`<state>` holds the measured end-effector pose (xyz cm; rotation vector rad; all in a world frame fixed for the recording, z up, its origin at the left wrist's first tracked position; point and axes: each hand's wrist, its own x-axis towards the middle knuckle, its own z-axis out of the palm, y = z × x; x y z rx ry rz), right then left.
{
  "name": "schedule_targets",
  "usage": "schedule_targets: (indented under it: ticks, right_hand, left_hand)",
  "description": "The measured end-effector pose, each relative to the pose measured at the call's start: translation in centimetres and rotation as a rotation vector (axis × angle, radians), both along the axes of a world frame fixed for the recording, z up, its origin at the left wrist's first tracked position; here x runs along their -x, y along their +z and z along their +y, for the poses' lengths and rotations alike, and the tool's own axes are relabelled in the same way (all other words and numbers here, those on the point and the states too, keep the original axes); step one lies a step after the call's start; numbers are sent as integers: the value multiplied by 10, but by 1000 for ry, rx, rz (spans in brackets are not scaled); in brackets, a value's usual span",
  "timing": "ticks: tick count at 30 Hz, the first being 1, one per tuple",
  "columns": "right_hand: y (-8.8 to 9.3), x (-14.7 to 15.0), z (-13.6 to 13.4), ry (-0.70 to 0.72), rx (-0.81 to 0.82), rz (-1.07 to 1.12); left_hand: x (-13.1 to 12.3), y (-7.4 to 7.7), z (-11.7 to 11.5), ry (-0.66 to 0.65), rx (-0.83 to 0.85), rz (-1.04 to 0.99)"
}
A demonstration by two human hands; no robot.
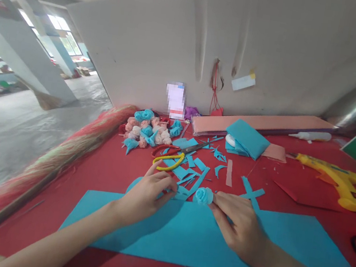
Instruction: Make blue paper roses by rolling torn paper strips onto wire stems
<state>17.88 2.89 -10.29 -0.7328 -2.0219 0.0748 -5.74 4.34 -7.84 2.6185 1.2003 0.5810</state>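
Note:
A blue paper rose [203, 196] is pinched by its base between the thumb and fingers of my right hand [238, 223], with its curled petals facing left. My left hand [152, 192] is to the left of the rose and apart from it. Its thumb and index fingertips come together in a pinch, and whatever is between them, if anything, is too small to make out. Beneath both hands lies a wide blue paper sheet [181, 245]. Blue paper scraps [196, 181] are scattered just beyond the fingers, and scissors [173, 162] with yellow and red handles lie past my left hand.
Blue, pink and white paper roses [146, 131] are heaped at back left. A yellow glue gun [332, 172] rests on the right of the red table [85, 262]. Folded blue paper [247, 139], a long pink pack [259, 124] and a phone [175, 99] are along the back.

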Motion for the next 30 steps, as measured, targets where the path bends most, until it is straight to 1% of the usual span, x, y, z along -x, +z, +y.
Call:
schedule_targets:
  ticks: [5, 10, 13, 16, 19, 23, 25, 30]
  right_hand:
    - [0, 0, 0, 48, 24, -17]
    - [2, 3, 1, 167, 58, -110]
    - [3, 5, 2, 234, 83, -194]
    - [4, 5, 2, 268, 98, -223]
    - [3, 4, 1, 250, 117, -184]
    - [-2, 3, 4, 128, 179, -85]
    - [-4, 3, 5, 86, 220, -71]
    - [-6, 8, 8, 96, 291, -152]
  left_hand:
    - [3, 2, 3, 56, 123, -66]
    - [6, -1, 5, 137, 225, -161]
    - [8, -3, 7, 154, 256, -196]
    - [12, -2, 6, 151, 259, -194]
    - [14, 1, 2, 98, 280, -149]
    - [11, 4, -3, 12, 308, -80]
    - [9, 4, -4, -12, 314, -56]
    - [9, 3, -3, -28, 335, -31]
